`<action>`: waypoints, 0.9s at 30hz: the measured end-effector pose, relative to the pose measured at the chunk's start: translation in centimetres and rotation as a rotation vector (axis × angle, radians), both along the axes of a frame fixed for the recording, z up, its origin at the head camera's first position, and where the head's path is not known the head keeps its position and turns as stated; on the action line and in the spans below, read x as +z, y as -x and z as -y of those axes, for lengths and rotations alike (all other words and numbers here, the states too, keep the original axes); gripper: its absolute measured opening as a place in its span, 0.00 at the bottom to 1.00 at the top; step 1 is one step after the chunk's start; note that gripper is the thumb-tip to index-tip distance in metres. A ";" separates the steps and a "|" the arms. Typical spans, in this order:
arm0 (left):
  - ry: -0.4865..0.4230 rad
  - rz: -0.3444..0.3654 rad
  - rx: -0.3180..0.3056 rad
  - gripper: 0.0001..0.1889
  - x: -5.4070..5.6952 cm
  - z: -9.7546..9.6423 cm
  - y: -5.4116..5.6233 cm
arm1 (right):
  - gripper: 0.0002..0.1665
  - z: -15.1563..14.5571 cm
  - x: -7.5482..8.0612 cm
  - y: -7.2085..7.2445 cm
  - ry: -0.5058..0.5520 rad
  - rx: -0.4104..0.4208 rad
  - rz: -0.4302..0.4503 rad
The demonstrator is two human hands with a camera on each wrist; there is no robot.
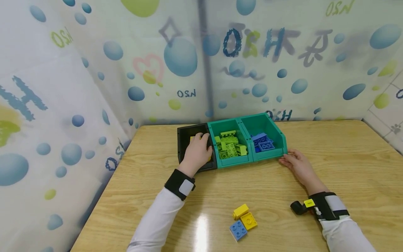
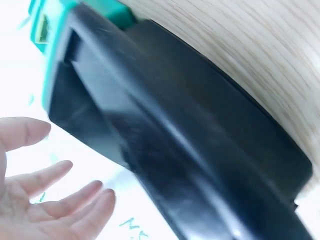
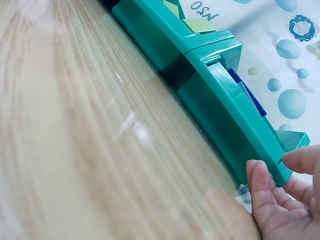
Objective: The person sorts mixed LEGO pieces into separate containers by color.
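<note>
My left hand (image 1: 196, 154) reaches over the black bin (image 1: 183, 134), its fingers hanging down into it in the head view. In the left wrist view those fingers are spread apart with nothing between them, beside the black wall. Bits of yellow bricks (image 1: 209, 159) show inside, mostly hidden by the hand. At the other end of the row, my right hand (image 1: 300, 168) pinches the front corner of the right green bin (image 3: 220, 125), with thumb and fingers on either side of it. Blue bricks (image 1: 262, 142) lie in that bin.
A middle green bin (image 1: 234, 161) holds several lime green bricks (image 1: 231, 148) and joins the other two bins. Nearer me on the wooden table (image 1: 141, 210) lie two yellow bricks (image 1: 248, 221) and one blue brick (image 1: 238, 230), close together. A patterned curtain (image 1: 189, 108) hangs behind.
</note>
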State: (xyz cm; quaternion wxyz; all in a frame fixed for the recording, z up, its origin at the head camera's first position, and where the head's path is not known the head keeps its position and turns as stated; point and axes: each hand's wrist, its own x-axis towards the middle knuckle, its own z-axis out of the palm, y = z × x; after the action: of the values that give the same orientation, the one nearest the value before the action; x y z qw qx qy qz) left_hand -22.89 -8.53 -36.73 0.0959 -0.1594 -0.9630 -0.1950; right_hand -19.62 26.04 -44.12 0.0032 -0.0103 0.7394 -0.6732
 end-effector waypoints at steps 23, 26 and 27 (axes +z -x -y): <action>-0.075 0.000 -0.242 0.17 0.7 -2.4 -6.1 | 0.24 0.0 0.2 -0.2 -0.030 -0.010 0.014; -0.084 0.020 -0.237 0.17 0.6 -2.4 -6.2 | 0.25 0.0 0.2 -0.2 -0.037 -0.013 0.017; -0.087 0.022 -0.240 0.17 0.6 -2.4 -6.3 | 0.25 0.0 0.2 -0.1 -0.040 -0.013 0.018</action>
State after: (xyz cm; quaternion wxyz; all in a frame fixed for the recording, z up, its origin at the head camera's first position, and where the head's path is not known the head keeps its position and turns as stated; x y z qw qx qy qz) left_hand -16.62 -6.12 -36.09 0.0684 -0.2669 -0.9286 -0.2485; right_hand -19.49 25.99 -43.89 0.0054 0.0007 0.7527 -0.6584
